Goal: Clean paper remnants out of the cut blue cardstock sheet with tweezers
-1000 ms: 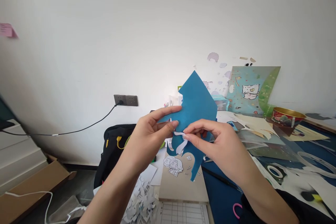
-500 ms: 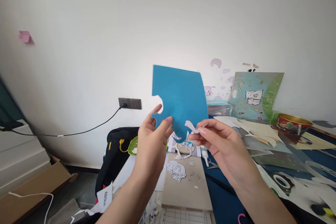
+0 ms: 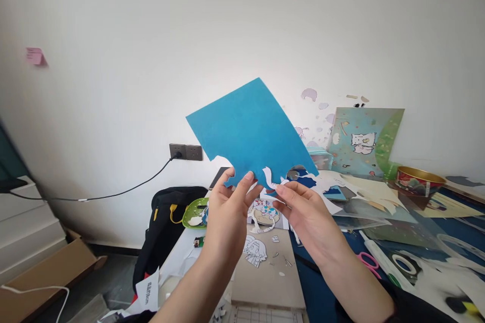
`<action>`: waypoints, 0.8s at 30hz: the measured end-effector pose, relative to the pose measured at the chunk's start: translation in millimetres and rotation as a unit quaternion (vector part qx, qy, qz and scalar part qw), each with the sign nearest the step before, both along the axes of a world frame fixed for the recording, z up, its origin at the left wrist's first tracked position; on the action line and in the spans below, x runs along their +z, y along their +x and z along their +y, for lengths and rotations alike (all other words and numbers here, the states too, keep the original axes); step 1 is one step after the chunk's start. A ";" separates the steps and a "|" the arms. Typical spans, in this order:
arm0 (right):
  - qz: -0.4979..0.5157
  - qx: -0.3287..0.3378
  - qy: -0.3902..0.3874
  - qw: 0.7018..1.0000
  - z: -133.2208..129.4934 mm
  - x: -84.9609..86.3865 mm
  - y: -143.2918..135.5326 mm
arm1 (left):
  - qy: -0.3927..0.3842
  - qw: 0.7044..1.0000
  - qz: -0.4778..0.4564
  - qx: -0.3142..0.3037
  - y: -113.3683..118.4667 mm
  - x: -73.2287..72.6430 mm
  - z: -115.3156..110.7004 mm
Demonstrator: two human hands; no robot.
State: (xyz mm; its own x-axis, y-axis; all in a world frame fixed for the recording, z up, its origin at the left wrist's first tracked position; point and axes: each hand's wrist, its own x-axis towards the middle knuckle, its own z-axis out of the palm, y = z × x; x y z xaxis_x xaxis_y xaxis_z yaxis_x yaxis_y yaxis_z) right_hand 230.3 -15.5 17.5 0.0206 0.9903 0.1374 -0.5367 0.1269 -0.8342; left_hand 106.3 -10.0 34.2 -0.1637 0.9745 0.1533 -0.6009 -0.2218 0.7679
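A sheet of blue paper point(image 3: 252, 128) with pieces cut out of its lower edge is held up in front of the wall. My left hand point(image 3: 233, 207) pinches its bottom edge between thumb and fingers. In my right hand point(image 3: 303, 209) a small curved white paper cutout point(image 3: 268, 177) is pinched against the lower edge of the blue sheet. Below the hands lies a grey-brown board point(image 3: 267, 282). On it are a paper cutout of a drawn figure point(image 3: 255, 251) and several small scraps.
A green dish point(image 3: 193, 214) and a black backpack point(image 3: 166, 212) are at the left. Pink-handled scissors point(image 3: 369, 262), a tape roll point(image 3: 403, 264) and a round tin point(image 3: 420, 181) are at the right. A picture card point(image 3: 366, 139) leans on the wall near a power socket point(image 3: 185, 152).
The blue sheet has turned, its top corner now pointing up and its left side swung outward. My right hand has moved slightly left, bringing the white cutout against the sheet's lower edge.
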 end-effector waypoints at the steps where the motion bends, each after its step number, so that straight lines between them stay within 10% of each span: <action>1: -0.011 -0.001 0.006 1.000 0.2 0.4 0.6 | 0.003 1.000 0.014 -0.002 -0.7 -0.4 0.2; 24: -0.061 0.014 0.019 0.998 6.5 3.0 7.1 | 0.022 0.982 0.185 0.041 -8.3 2.3 -1.9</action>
